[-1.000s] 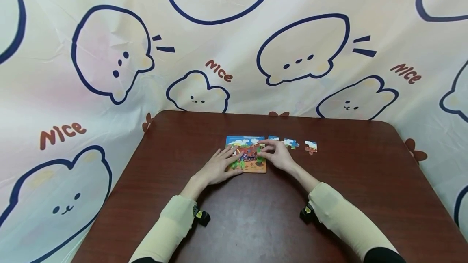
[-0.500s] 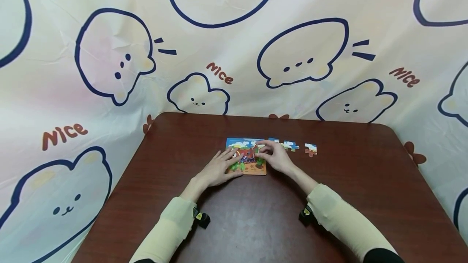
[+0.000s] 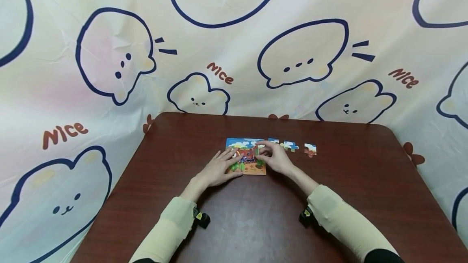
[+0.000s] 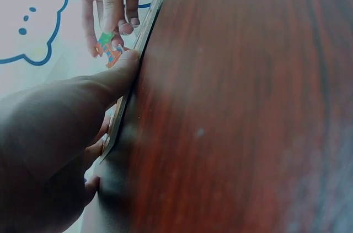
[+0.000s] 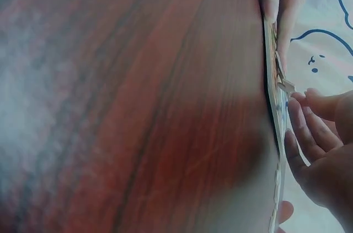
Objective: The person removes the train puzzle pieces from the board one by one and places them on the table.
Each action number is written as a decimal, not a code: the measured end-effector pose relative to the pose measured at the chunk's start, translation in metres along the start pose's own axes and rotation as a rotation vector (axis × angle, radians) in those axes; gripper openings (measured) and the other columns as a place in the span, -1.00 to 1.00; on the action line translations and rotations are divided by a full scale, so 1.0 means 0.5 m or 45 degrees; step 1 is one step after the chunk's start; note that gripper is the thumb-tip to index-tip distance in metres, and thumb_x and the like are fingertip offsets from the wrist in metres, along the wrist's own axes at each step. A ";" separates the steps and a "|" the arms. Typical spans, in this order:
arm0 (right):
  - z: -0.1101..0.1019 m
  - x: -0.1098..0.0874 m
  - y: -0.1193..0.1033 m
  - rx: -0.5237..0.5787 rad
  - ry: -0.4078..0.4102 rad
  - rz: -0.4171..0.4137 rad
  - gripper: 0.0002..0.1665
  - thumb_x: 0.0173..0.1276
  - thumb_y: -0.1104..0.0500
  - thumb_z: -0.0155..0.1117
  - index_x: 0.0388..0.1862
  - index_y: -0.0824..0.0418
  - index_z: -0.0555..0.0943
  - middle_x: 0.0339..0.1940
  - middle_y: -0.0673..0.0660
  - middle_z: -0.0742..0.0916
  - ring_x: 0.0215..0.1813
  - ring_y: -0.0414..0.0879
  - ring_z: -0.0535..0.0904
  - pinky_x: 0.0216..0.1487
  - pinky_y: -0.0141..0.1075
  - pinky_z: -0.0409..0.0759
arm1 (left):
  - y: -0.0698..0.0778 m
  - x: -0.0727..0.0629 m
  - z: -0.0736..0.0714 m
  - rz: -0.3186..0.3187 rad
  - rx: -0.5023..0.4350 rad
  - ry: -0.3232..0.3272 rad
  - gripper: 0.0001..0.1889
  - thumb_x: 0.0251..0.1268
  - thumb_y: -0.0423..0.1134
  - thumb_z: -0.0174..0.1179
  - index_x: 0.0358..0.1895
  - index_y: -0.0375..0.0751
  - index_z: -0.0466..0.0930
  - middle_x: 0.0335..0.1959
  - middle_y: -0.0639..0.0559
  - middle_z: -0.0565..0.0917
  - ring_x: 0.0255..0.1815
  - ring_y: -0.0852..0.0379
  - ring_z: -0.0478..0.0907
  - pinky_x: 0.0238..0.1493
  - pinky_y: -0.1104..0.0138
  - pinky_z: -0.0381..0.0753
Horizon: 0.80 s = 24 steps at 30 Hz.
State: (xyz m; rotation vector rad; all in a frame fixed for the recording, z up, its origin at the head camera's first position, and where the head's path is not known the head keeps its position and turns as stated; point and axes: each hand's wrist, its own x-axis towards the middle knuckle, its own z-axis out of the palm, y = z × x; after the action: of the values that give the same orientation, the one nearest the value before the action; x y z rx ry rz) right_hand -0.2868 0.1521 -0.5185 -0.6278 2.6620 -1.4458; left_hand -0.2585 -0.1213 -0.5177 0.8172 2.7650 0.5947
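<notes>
On the bench [image 3: 241, 222], the left hand [image 3: 215, 169] is resting with spread, straight fingers over the puzzle board [image 3: 254, 170], its thumb touching the near edge, apparently steadying it. Just right of that hand, the right hand [image 3: 276, 158] is pinching a small puzzle piece [image 4: 112, 51], which is tilting at the board; whether it is being fitted or lifted out, I cannot tell. Either move seems to be calling for a sure pinch and a motionless board. Beyond the right hand, loose pieces [image 3: 291, 146] are lying.
</notes>
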 end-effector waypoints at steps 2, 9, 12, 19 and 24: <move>0.001 -0.002 0.000 0.012 0.021 0.011 -0.47 0.52 0.37 0.44 0.43 0.39 0.63 -0.09 0.30 0.90 -0.05 0.14 0.84 0.01 -0.10 0.82 | 0.001 0.001 -0.001 0.002 0.002 0.000 -0.25 0.67 0.22 0.19 0.76 0.07 0.28 0.84 -0.09 0.17 0.89 -0.18 -0.03 0.84 -0.26 -0.03; 0.006 -0.005 -0.008 -0.008 0.044 0.043 -0.46 0.54 0.32 0.44 0.44 0.40 0.63 -0.11 0.29 0.91 -0.07 0.13 0.85 -0.02 -0.08 0.79 | 0.002 0.003 0.001 -0.002 0.033 -0.002 -0.25 0.67 0.22 0.19 0.76 0.09 0.27 0.83 -0.08 0.18 0.89 -0.17 -0.02 0.84 -0.25 0.00; 0.007 0.001 -0.017 -0.026 0.029 0.044 -0.46 0.55 0.30 0.43 0.45 0.39 0.62 -0.09 0.29 0.90 -0.10 0.13 0.85 -0.10 -0.14 0.77 | 0.002 0.002 0.000 0.002 0.031 0.006 -0.25 0.66 0.21 0.20 0.76 0.09 0.28 0.83 -0.09 0.20 0.89 -0.19 0.00 0.83 -0.26 0.01; 0.009 0.008 -0.023 0.019 0.019 0.135 -0.49 0.58 0.29 0.41 0.45 0.34 0.63 -0.01 0.32 0.90 -0.06 0.15 0.87 -0.13 -0.22 0.76 | 0.003 0.001 0.000 -0.003 0.031 0.000 -0.26 0.67 0.22 0.18 0.76 0.09 0.28 0.83 -0.08 0.19 0.89 -0.17 -0.02 0.84 -0.25 -0.01; 0.009 0.006 -0.016 0.034 0.013 0.123 -0.49 0.59 0.29 0.39 0.46 0.32 0.62 0.07 0.32 0.89 0.08 0.20 0.85 0.01 -0.05 0.81 | 0.002 0.002 0.000 -0.004 0.038 0.002 -0.26 0.67 0.21 0.19 0.76 0.09 0.28 0.83 -0.08 0.19 0.89 -0.17 -0.01 0.84 -0.25 -0.01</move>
State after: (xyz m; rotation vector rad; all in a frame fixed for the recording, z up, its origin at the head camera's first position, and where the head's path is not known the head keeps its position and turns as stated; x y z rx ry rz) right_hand -0.2857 0.1436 -0.5138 -0.4843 2.6361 -1.4605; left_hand -0.2589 -0.1196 -0.5173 0.8188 2.7825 0.5546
